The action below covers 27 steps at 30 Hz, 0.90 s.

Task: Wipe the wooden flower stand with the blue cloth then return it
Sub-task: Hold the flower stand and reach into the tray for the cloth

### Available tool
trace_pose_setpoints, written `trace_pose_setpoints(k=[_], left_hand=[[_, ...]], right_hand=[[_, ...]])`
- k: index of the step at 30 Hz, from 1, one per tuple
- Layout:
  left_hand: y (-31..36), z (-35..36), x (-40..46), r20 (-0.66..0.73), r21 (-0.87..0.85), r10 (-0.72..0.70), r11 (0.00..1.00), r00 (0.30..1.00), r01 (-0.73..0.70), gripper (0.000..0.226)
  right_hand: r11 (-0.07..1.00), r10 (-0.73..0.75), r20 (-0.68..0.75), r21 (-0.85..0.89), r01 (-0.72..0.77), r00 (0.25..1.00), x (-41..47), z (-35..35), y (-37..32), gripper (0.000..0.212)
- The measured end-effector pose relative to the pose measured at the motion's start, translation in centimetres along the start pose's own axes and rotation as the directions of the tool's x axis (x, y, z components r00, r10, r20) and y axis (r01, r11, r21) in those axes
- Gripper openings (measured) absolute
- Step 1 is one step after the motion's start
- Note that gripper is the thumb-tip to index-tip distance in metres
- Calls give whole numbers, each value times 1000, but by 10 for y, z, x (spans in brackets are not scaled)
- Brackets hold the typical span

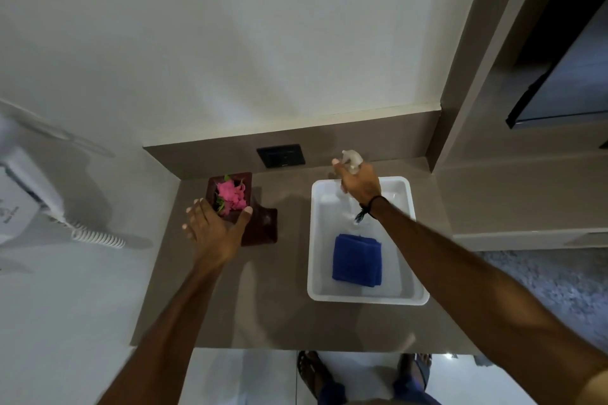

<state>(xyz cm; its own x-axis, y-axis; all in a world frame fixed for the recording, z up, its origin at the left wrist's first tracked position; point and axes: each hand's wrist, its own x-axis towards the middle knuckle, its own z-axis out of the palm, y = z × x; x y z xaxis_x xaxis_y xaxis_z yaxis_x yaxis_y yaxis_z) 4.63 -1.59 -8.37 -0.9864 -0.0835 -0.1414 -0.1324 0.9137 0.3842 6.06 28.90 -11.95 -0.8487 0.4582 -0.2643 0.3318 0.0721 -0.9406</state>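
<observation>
A dark wooden flower stand (263, 223) holding pink flowers (232, 196) sits on the brown counter at the left. My left hand (212, 230) spreads over its near side, thumb and fingers touching the rim around the flowers. A folded blue cloth (357, 260) lies in the near half of a white tray (418, 297) on the right. My right hand (360, 182) is wrapped around a clear spray bottle with a white trigger head (352, 159) above the tray's far end.
A dark wall socket (281, 155) sits on the backsplash between stand and tray. A white wall-mounted hair dryer with a coiled cord (98, 237) hangs at the left. The counter's front edge (296, 347) is near my feet; a dark screen (559, 85) is at the right.
</observation>
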Motion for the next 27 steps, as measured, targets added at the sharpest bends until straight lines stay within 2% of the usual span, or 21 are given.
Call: trace_pose_setpoints(k=[4,7,10,17,19,22,27], left_hand=[[2,-2,-2,19,-23,8,1000,1000,-7,118],[0,-3,-2,20,-27,14,1000,1000,-14,120],[0,-3,-1,11,-22,18,1000,1000,-18,123],[3,-3,-1,18,-12,-7,1000,1000,7,120],[2,-4,-1,20,-11,-6,1000,1000,6,120],[2,-3,0,16,-17,0,1000,1000,0,121],[3,-2,-2,13,-38,-6,999,1000,7,121]], right_hand=[[999,-4,168,36,-2,986,-10,16,-4,31],[997,77,296,-42,-68,952,-24,42,-3,26],[988,103,327,-145,-58,939,-35,62,0,29],[978,138,226,-184,-97,964,-41,81,0,34],[980,114,200,-184,-77,973,-41,82,-1,45],[992,100,159,-86,-87,982,-38,74,-2,56],[995,56,48,85,-60,997,-13,30,1,41]])
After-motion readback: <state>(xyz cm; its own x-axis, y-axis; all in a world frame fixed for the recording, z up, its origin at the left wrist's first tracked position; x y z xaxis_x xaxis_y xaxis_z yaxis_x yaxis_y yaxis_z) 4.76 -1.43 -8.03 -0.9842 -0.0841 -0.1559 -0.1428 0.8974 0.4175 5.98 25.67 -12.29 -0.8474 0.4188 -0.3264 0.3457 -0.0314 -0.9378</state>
